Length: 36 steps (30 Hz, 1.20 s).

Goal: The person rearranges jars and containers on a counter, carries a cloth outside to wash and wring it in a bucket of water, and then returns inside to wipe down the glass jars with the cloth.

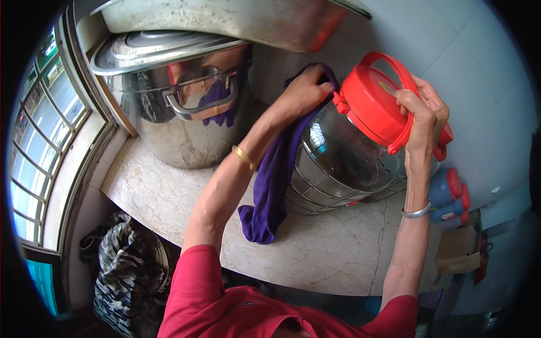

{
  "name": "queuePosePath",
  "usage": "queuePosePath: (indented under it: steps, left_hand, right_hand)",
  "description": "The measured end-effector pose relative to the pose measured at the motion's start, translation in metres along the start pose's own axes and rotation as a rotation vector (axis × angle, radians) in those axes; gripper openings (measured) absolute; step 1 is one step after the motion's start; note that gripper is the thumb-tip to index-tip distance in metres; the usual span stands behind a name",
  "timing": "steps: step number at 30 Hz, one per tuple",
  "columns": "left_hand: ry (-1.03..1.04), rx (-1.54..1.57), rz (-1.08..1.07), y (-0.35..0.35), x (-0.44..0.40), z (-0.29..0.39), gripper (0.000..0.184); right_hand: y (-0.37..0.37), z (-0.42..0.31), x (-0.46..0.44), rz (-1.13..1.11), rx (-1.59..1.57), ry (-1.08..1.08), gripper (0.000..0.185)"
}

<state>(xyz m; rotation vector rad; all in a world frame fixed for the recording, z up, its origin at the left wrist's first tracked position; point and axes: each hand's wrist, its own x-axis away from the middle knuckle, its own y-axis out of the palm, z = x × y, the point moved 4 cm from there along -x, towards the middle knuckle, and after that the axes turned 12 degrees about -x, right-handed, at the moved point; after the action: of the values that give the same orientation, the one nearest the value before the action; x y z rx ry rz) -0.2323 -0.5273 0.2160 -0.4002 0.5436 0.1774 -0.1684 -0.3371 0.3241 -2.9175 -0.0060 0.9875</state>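
Note:
A large clear jar (349, 152) with a red lid (375, 101) and red handle leans in a wire frame (321, 194) on the marbled counter. My right hand (425, 112) is closed around the red handle at the lid's right side. At the jar's upper left, my left hand (310, 90) grips a purple cloth (273, 186), its fingers partly hidden behind the cloth. The cloth hangs down along the jar's left side, and its lower end lies on the counter.
Left of the jar stands a big lidded steel pot (180, 135), with a metal basin (225, 22) above it. Blue containers with red lids (451, 191) and a cardboard box (456, 253) are at the right. A barred window (51, 141) and camouflage fabric (129, 276) are at the left.

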Motion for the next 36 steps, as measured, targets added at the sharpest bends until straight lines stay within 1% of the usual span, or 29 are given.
queuePosePath:
  steps: [1,2,3,5,6,7,9,10,12,13,15,16,18,20,22,24,25,28,29,31,32,33,35,36]
  left_hand:
    - [0.072,-0.020,-0.110,0.005,-0.014,-0.004,0.036]
    - [0.147,-0.039,-0.222,0.011,-0.027,-0.008,0.035]
    - [0.142,-0.030,-0.213,0.014,-0.042,-0.017,0.035]
    - [0.707,-0.295,-0.382,0.032,-0.057,-0.011,0.034]
    - [0.376,-0.065,-0.516,0.039,-0.069,-0.012,0.038]
    - [0.375,-0.060,-0.508,0.048,-0.080,-0.024,0.038]
    - [0.063,0.418,-0.724,0.070,-0.093,-0.059,0.033]
    - [0.061,0.426,-0.725,0.071,-0.094,-0.067,0.033]
    - [0.194,0.174,-0.627,0.070,-0.092,-0.079,0.035]
    - [0.196,0.184,-0.630,0.065,-0.084,-0.073,0.035]
    - [-0.099,0.331,-0.581,0.049,-0.067,-0.066,0.037]
    - [-0.103,0.335,-0.582,0.038,-0.055,-0.057,0.037]
    - [0.139,0.054,-0.378,0.006,-0.029,-0.030,0.037]
    - [0.104,0.043,-0.367,-0.011,-0.009,-0.019,0.034]
    - [0.075,0.037,-0.355,-0.027,0.012,-0.006,0.032]
    - [0.188,-0.012,-0.210,-0.040,0.040,0.013,0.028]
    - [0.260,0.045,-0.144,-0.042,0.053,0.020,0.027]
    - [0.405,-0.054,0.051,-0.046,0.087,0.037,0.026]
    - [0.441,-0.100,0.077,-0.045,0.094,0.042,0.026]
    - [0.455,-0.256,0.133,-0.041,0.106,0.049,0.026]
    - [0.396,-0.321,0.058,-0.040,0.107,0.048,0.026]
    - [0.395,-0.320,0.060,-0.038,0.112,0.050,0.026]
    - [0.480,-0.368,0.234,-0.035,0.123,0.054,0.027]
    - [0.421,-0.333,0.207,-0.034,0.127,0.052,0.027]
  right_hand:
    - [0.000,0.000,0.000,0.011,0.028,-0.003,0.039]
    - [-0.001,0.000,0.000,0.029,0.019,-0.031,0.034]
    - [0.000,0.000,0.000,0.018,0.027,-0.030,0.034]
    - [0.000,0.000,0.000,0.048,0.043,-0.016,0.036]
    - [0.000,0.001,-0.001,0.038,0.049,-0.020,0.036]
    - [0.000,0.002,-0.002,0.029,0.028,-0.042,0.037]
    - [-0.002,0.006,-0.004,0.017,0.012,-0.059,0.038]
    - [-0.003,0.006,-0.004,0.007,0.019,-0.061,0.039]
    - [-0.006,0.006,-0.002,0.001,0.040,-0.058,0.040]
    - [-0.004,0.005,-0.002,-0.003,0.033,-0.067,0.040]
    - [-0.006,0.003,-0.001,-0.005,0.029,-0.076,0.041]
    - [-0.007,0.003,-0.001,-0.049,-0.011,-0.094,0.042]
    - [-0.013,0.005,-0.001,-0.101,-0.052,-0.100,0.042]
    - [-0.017,0.005,-0.003,-0.221,-0.056,-0.159,0.044]
    - [-0.017,0.005,-0.002,-0.259,-0.087,-0.172,0.045]
    - [-0.015,0.004,0.000,-0.299,-0.109,-0.188,0.046]
    - [-0.014,0.004,0.000,-0.287,-0.125,-0.200,0.047]
    - [-0.014,0.006,-0.001,-0.296,-0.164,-0.209,0.046]
    - [-0.014,0.006,-0.002,-0.307,-0.186,-0.209,0.046]
    - [-0.014,0.006,-0.001,-0.283,-0.163,-0.195,0.044]
    - [-0.015,0.006,-0.001,-0.249,-0.138,-0.176,0.043]
    - [-0.014,0.004,0.001,-0.252,-0.137,-0.177,0.043]
    - [-0.011,0.002,0.002,-0.230,-0.122,-0.160,0.042]
    - [-0.011,0.002,0.002,-0.230,-0.126,-0.166,0.042]
